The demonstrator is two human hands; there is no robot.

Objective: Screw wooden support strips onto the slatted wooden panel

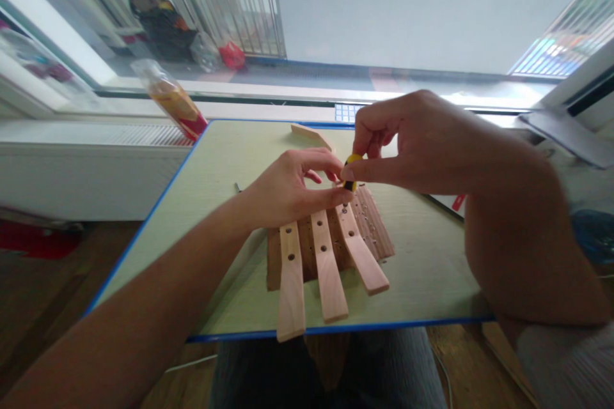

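My right hand (412, 140) pinches the yellow and black handle of a small screwdriver (352, 169), held upright over the rightmost of three pale wooden slats (359, 249). My left hand (288, 188) is curled, its fingertips at the tool's lower end and resting on the slats' far ends. The slats, each with holes, lie fanned over a darker perforated wooden board (371, 220). The middle slat (329, 268) and left slat (291, 281) stick out past the table's near edge.
The small green table (230, 160) has a blue rim. A loose wooden piece (309, 136) lies at its far edge. A tilted plastic bottle (170, 101) with a red label stands at the far left corner. A window sill and radiator lie beyond. My legs are under the table.
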